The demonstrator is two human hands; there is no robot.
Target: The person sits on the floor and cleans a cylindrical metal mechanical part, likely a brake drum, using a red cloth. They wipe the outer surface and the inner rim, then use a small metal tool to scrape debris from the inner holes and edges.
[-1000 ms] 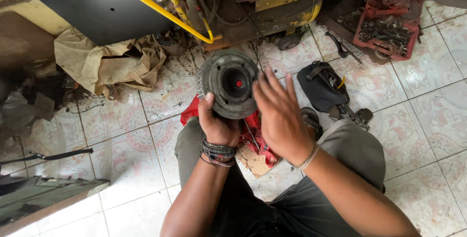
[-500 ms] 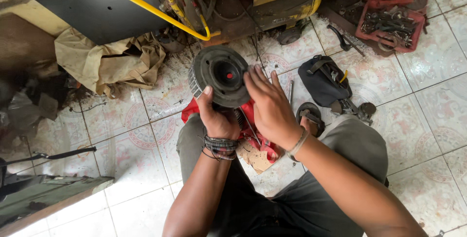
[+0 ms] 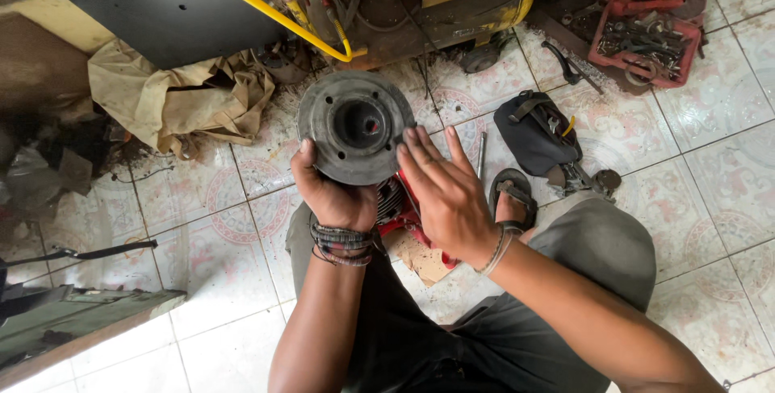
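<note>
The left hand [image 3: 333, 191] grips the round grey metal disc [image 3: 355, 127] from below, fingers curled around its lower rim, thumb on its face. The right hand [image 3: 442, 191] holds nothing; its fingers [image 3: 416, 149] are spread flat, tips touching the disc's right edge. A red engine part [image 3: 397, 203] lies beneath both palms.

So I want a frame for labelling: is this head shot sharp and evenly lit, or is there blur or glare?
Head view: the round metal disc and left hand are sharp; right hand barely soft; daylight is even, with mild sheen on the floor tiles and a bright patch at lower left; edges bend slightly from the wide lens.
</note>
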